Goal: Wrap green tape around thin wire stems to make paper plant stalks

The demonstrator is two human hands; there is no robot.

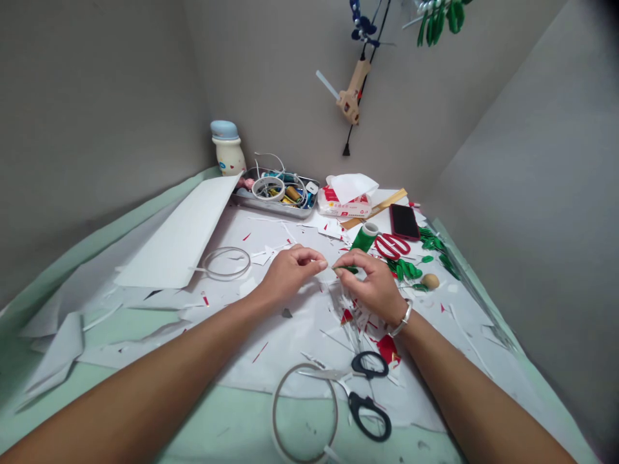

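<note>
Centrally, two bare forearms reach in from the bottom of the frame, and the hands meet above a white paper sheet (pixel 294 351) strewn with white and red paper scraps. The right hand (pixel 367 287) pinches a narrow green strip (pixel 347 269) between thumb and fingers, clamped on it at middle frame. The left hand (pixel 293 276) is just beside it, with its fingertips (pixel 319 263) drawn together; whether they touch the strip or hold something too thin to see, I cannot tell. A silver-toned bracelet (pixel 401 319) circles the right wrist. Nearest the right hand, to the upper right, stand a spool of green thread (pixel 362 237) and red-handled scissors (pixel 391 245), beside green paper leaves (pixel 403 270) and a small wooden egg (pixel 430 281). Black-handled scissors (pixel 370 399) lie below the hands, at bottom center. Farther up are a black phone (pixel 404 222), a tissue pack (pixel 344 205), and a metal tray (pixel 275 209) of tangled cables and tape. A hot glue gun (pixel 353 90) hangs on the wall at top center.
</note>
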